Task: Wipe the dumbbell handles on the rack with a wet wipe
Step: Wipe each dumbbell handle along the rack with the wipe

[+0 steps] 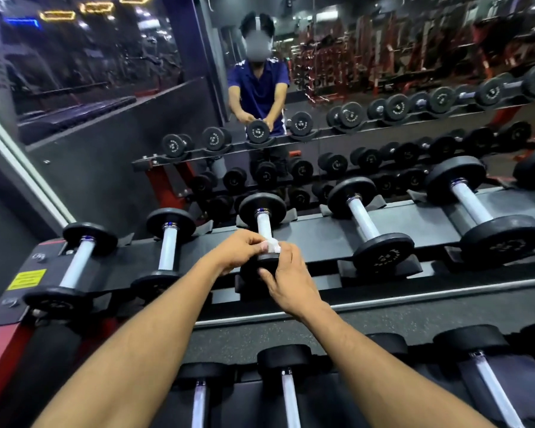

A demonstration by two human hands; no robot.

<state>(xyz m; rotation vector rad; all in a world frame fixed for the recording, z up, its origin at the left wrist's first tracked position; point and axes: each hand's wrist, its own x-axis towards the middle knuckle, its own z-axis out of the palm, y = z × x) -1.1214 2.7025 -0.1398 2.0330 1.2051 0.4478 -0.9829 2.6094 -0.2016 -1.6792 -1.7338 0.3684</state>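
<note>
Both hands meet at the third dumbbell on the top shelf of the rack

The left hand (241, 247) and the right hand (286, 274) pinch together a small white wet wipe (272, 246) at the near end of the pale metal handle (264, 223) of the black round-headed dumbbell (261, 208), probably to fold it around the bar

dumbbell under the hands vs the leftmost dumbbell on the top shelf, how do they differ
The dumbbell under the hands has the left hand and right hand at its near end, with a wet wipe on the handle there; the leftmost dumbbell is untouched. Its whole handle shows, while the other's near part is covered. It also sits beside a yellow label. Both have black heads and pale handles.
</note>
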